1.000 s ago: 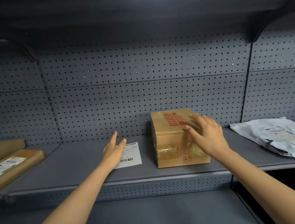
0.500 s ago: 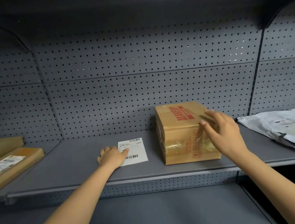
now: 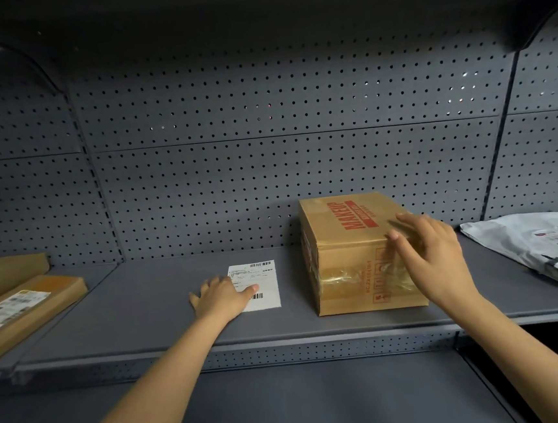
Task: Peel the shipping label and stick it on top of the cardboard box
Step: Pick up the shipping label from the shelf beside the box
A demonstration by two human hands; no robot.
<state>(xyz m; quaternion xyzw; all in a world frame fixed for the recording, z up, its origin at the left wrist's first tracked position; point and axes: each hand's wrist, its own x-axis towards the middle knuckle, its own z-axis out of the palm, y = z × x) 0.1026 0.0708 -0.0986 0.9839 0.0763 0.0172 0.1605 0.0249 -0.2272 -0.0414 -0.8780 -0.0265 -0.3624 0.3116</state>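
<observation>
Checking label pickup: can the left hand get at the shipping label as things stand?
Probably yes. The left hand already rests on the shipping label, which lies flat on the shelf left of the cardboard box, with nothing covering it. The right hand is over at the box, out of the way.

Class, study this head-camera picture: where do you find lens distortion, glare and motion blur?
Head view: shelf uprights bow outward, wide-angle distortion; glare on the clear tape across the cardboard box; right hand fingers slightly blurred; corners dim.

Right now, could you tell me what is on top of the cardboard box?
The cardboard box shows red print and the right hand at its right edge; no label. The hand hides that corner.
</observation>
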